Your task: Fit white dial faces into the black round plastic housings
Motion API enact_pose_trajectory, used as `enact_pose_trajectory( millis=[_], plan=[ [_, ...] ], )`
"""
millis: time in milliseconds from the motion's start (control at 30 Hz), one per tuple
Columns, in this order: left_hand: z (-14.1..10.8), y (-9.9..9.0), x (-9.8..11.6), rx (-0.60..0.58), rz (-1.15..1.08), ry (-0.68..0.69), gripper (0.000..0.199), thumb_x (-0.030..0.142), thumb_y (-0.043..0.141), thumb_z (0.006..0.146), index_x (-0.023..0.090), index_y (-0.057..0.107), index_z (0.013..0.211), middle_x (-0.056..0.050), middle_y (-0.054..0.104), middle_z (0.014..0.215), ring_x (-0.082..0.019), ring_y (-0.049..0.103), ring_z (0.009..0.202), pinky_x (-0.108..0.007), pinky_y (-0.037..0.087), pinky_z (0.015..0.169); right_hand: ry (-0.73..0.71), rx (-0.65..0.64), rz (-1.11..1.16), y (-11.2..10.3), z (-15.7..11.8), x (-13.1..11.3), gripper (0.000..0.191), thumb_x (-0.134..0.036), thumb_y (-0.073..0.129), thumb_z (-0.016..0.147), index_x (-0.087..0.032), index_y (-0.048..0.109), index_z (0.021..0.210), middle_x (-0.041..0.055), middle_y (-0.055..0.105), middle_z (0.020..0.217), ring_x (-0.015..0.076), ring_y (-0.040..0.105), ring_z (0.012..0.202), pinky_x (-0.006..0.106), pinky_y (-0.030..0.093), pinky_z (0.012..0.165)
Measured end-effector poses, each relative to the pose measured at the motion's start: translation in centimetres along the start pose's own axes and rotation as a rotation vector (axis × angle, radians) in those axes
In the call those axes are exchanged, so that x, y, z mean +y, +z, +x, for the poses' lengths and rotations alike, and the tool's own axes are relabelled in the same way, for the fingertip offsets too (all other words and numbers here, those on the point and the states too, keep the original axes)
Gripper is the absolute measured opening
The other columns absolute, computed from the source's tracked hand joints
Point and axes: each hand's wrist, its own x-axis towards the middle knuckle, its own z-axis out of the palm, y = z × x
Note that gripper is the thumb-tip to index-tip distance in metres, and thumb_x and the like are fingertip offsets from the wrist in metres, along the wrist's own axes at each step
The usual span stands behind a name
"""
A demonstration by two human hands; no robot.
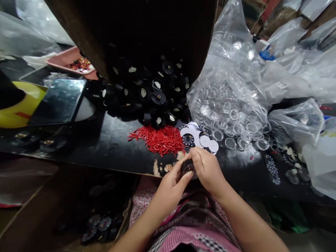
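A: Lower centre of frame: our left hand (172,183) and right hand (207,169) pinch one small round black part with a clear cover (189,169), fingers closed on it.

B: Mid-assembly, we judge. Next needs a loose red plastic pointer (160,139), frame centre.

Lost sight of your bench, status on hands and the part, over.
Both hands at table edge: left hand and right hand pinch one small round clear-faced part. Red pins pile and printed discs just beyond. Nothing between.
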Motion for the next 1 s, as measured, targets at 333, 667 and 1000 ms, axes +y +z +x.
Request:
enact_pose_trajectory(
  millis=[333, 667, 1000],
  plan=[
    [-2.5, 1.4, 3.0, -0.129, 0.212, 0.123, 0.043, 0.033, 0.060, 0.090, 0.028, 0.059, 0.133, -0.006, 0.061, 0.138, -0.027, 0.052, 0.132, -0.045, 0.037, 0.114, -0.081, 0.186, -0.032, -1.9, -2.8, -1.8, 0.045, -0.037, 0.026, 0.104, -0.021, 0.045, 0.066, 0.0002, 0.053, 0.063, 0.0146, 0.044, 0.061, 0.030, 0.032, 0.066],
    [-4.1, 3.9, 5.3, -0.122, 0.245, 0.214, 0.041, 0.038, 0.055, 0.092, 0.024, 0.061, 0.130, -0.007, 0.060, 0.140, -0.027, 0.045, 0.138, -0.046, 0.030, 0.117, -0.048, 0.244, -0.023, -5.6, -5.1, -3.0, 0.046, -0.046, 0.036, 0.102, -0.020, 0.048, 0.066, -0.0025, 0.053, 0.060, 0.0123, 0.048, 0.056, 0.025, 0.031, 0.056],
    [-5.6, 4.8, 6.7, -0.075, 0.381, 0.337, 0.038, 0.034, 0.050, 0.093, 0.021, 0.060, 0.128, -0.007, 0.066, 0.131, -0.028, 0.057, 0.127, -0.042, 0.045, 0.108, -0.070, 0.275, 0.007, -6.5, -5.2, -4.8, 0.047, -0.043, 0.029, 0.102, -0.020, 0.055, 0.071, 0.0029, 0.062, 0.071, 0.0160, 0.054, 0.070, 0.028, 0.035, 0.069]
  ],
)
